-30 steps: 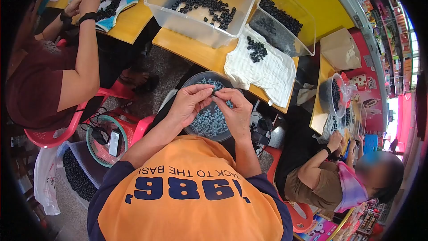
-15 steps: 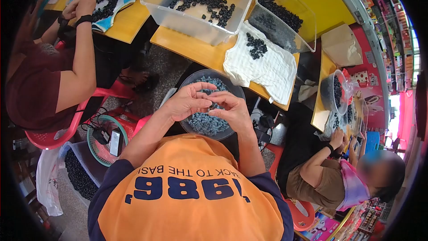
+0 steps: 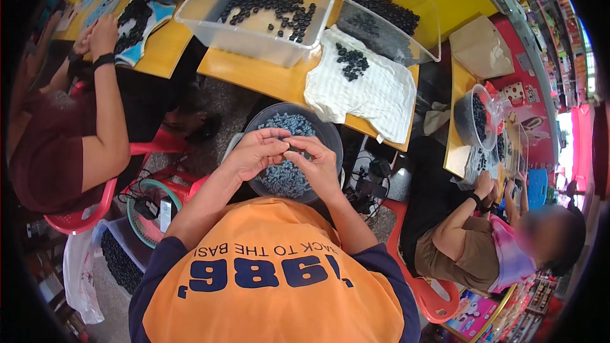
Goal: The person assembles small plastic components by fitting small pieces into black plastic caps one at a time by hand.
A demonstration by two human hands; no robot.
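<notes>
My left hand (image 3: 259, 152) and my right hand (image 3: 316, 164) meet fingertip to fingertip over a dark round tub (image 3: 335, 152). Thumb and fingers on each hand are pinched together. Whatever they hold is too small or too hidden to make out. Inside the tub lie many small blue-grey pieces (image 3: 286, 181), partly covered by my hands. Beyond it, a white cloth (image 3: 381, 98) hangs over the table edge with a heap of small round black pieces (image 3: 351, 61) on top.
A clear plastic bin (image 3: 254, 41) with round black pieces stands on the yellow table (image 3: 222, 67); a second clear bin (image 3: 387, 41) sits beside it. One person (image 3: 76, 133) works at left, another (image 3: 470, 235) at right. A green basket (image 3: 130, 206) stands on the floor.
My hands have drawn closer together, fingertips now touching or nearly so, and have shifted slightly left in view. The whole view has shifted a little with my head.
</notes>
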